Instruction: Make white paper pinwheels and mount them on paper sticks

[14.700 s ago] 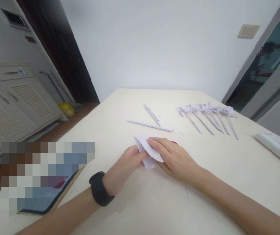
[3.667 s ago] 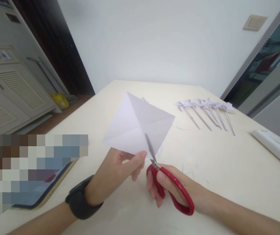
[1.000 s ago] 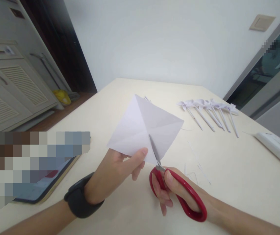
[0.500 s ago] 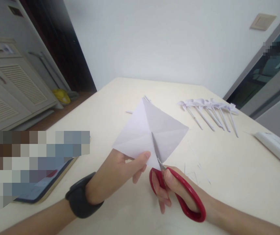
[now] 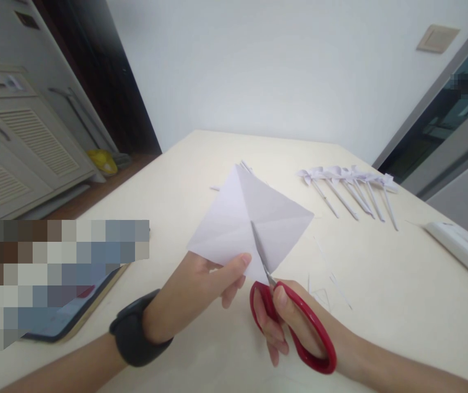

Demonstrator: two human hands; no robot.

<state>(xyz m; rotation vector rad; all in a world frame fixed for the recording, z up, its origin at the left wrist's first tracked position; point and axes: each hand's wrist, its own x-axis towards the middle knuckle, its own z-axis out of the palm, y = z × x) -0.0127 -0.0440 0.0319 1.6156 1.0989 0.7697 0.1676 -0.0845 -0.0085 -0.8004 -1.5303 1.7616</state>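
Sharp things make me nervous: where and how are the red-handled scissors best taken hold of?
Probably by the red loops, from the near right, as the right hand holds them: the loops form the near end, while the visible blade points away over the white paper. The left hand pinches the paper left of the blade, so the right seems freer.

Can't see much behind the paper sheet (image 5: 254,218).
Can't see some fingers of the left hand (image 5: 203,286), nor the other blade of the scissors (image 5: 298,295); ditto the rolled paper tubes (image 5: 247,165), barring ends. Can't cleanly separate overlapping pinwheel heads (image 5: 346,173). Can't read the tablet (image 5: 90,295), mostly pixelated. Can't follow cabinet (image 5: 33,153) past left edge or white item (image 5: 463,252) past right. Can't resolve thin scraps (image 5: 342,292), too fine.
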